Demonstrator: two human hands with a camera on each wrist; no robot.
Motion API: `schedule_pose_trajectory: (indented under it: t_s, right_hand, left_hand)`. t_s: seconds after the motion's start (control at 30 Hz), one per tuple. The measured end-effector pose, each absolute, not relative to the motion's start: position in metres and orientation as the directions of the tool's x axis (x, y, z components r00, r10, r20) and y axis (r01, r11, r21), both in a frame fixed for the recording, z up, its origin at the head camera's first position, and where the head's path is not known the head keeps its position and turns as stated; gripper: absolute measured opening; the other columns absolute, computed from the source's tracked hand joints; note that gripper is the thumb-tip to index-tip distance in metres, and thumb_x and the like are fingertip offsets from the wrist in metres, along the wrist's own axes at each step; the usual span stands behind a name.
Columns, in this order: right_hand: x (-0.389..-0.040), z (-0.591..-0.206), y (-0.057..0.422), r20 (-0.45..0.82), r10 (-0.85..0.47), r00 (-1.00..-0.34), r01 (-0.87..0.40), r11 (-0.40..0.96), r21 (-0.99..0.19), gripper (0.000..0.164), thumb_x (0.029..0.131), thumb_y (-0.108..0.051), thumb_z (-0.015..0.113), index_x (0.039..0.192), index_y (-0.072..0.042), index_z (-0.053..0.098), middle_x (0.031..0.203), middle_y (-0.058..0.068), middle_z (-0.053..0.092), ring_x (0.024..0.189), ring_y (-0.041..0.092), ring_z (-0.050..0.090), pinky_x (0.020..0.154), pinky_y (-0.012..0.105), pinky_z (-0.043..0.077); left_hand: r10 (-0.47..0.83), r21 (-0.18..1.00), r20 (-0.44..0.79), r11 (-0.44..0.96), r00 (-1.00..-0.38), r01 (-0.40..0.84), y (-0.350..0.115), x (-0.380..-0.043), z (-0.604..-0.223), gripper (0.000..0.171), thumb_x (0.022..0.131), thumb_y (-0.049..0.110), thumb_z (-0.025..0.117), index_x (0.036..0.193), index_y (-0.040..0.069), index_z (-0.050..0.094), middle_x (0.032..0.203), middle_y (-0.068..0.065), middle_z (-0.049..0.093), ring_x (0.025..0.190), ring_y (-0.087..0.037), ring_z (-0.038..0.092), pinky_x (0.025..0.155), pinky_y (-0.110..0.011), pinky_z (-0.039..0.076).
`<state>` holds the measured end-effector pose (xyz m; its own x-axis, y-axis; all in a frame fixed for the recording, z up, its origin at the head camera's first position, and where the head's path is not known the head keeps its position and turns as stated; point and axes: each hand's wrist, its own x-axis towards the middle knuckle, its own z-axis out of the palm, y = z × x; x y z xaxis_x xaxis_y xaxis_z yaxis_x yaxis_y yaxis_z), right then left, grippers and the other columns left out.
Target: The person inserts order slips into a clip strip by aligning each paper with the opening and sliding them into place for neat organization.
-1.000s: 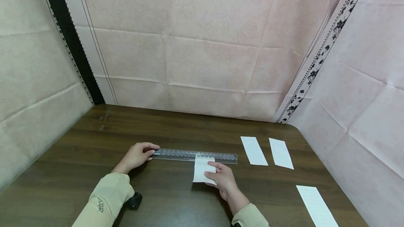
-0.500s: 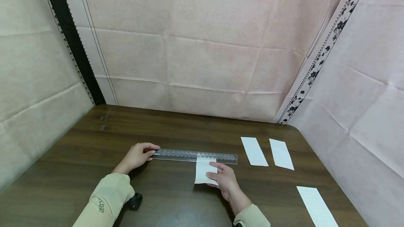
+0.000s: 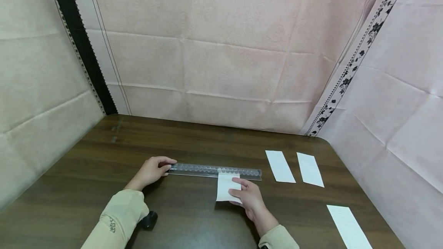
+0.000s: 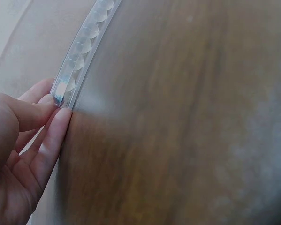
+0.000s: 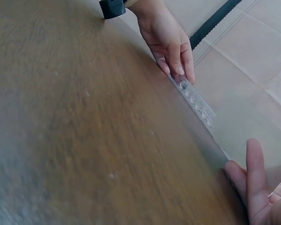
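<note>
A clear plastic ruler (image 3: 197, 170) with a row of round shapes along it lies crosswise on the table. My left hand (image 3: 150, 172) pinches its left end between thumb and fingers; the left wrist view shows this grip on the ruler (image 4: 81, 49) closely. Against the ruler's right part sits a small white paper slip (image 3: 224, 187), its top edge overlapping the ruler, whose pattern shows there. My right hand (image 3: 252, 201) holds the slip's right side between thumb and fingers. In the right wrist view, parts of the right hand (image 5: 257, 187) are cut off by the frame.
Two white paper slips (image 3: 280, 166) (image 3: 310, 169) lie to the right beyond the ruler. A longer white paper strip (image 3: 348, 226) is nearer, at the right. Pale cloth (image 3: 221, 57) hangs behind the brown wooden table (image 3: 180, 210) and along both sides.
My right hand and the paper slip have slid slightly right along the ruler. The left hand keeps its pinch on the ruler's end, and the view has shifted a little.
</note>
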<state>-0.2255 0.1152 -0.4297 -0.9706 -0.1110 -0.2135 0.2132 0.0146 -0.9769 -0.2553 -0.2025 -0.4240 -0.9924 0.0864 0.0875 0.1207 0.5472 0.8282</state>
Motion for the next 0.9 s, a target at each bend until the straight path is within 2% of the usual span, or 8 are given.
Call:
schedule_pose_trajectory:
  t_s: [0.9]
  right_hand:
    - [-0.2271,-0.4285,0.1247,-0.227,-0.094,-0.969,0.227,0.007,-0.974,0.045,0.082,0.008,0.064,0.124,0.012,0.049,0.106,0.021,0.064,0.08,0.021,0.064,0.068,0.038,0.055]
  left_hand:
    - [0.076,0.813,0.089,0.571,-0.993,0.117,-0.2029,-0.2579,-0.4259,0.024,0.091,-0.001,0.057,0.111,0.004,0.067,0.113,-0.017,0.061,0.078,-0.015,0.062,0.067,-0.028,0.054]
